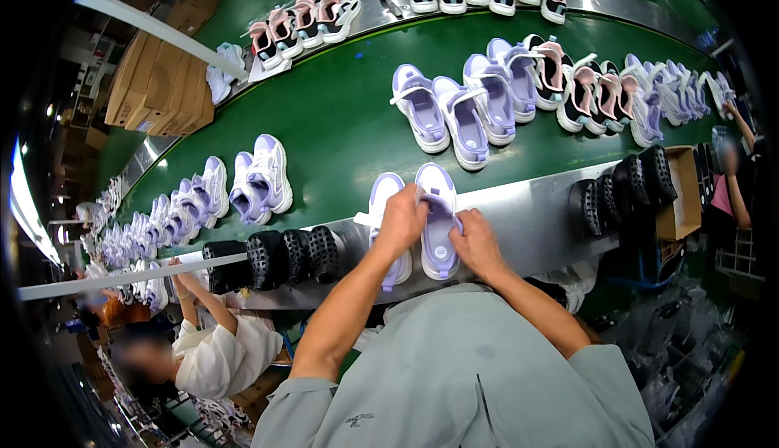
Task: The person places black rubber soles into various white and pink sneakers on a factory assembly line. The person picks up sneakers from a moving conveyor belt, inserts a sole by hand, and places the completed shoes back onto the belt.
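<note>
In front of me a white and lavender sneaker (439,247) lies on the metal edge of the line, its opening facing up and its toe pointing away. My left hand (403,214) pinches the strap or upper edge at the left of its opening. On the opposite side, my right hand (477,242) grips the collar, fingers closed around its rim. The insole shows between my hands. Close beside it on the left lies a matching sneaker (385,191), partly covered by my left hand and forearm.
Lavender sneakers (466,119) and black-pink sneakers (604,95) stand on the green belt (341,115). Black knobbly shoe-shaped pieces (272,260) line the metal edge (535,225) on both sides. Cardboard boxes (158,83) are stacked far left. Co-workers sit left (219,351) and right (734,180).
</note>
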`<state>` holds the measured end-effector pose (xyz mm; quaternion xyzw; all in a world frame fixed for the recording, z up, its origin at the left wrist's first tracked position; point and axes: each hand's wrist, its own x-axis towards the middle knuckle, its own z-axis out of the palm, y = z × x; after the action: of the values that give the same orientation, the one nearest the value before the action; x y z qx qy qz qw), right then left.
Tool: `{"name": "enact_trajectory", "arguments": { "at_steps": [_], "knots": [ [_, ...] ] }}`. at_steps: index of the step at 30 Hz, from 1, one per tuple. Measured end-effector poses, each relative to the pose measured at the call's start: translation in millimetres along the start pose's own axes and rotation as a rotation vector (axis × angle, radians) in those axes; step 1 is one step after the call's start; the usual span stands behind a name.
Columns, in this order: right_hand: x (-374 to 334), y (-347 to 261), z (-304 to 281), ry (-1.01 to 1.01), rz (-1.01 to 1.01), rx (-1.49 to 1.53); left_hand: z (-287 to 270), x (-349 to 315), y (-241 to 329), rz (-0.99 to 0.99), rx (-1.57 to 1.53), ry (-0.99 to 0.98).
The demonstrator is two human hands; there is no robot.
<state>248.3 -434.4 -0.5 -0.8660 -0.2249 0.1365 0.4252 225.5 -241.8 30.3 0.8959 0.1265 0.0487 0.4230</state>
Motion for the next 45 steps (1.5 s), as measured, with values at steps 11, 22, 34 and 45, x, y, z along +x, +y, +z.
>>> {"name": "enact_trajectory", "arguments": {
  "at_steps": [11, 22, 34, 45],
  "knots": [
    [8.2, 0.0, -69.1, -0.087, 0.088, -0.202, 7.2, 35.4, 43.4, -0.604, -0.46, -0.425],
    [-26.8, 40.2, -19.9, 0.133, 0.074, -0.236, 75.0, -19.0, 36.8, -0.25, -0.161, -0.106],
    [-40.4, 59.9, -192.4, 0.542, 0.132, -0.169, 48.4, -32.8, 36.3, -0.052, -0.089, -0.104],
    [-42.5, 221.2, -317.4, 0.446, 0.557, -1.21, 59.3, -20.9, 43.9, -0.344, -0.299, -0.156]
  ]
}}
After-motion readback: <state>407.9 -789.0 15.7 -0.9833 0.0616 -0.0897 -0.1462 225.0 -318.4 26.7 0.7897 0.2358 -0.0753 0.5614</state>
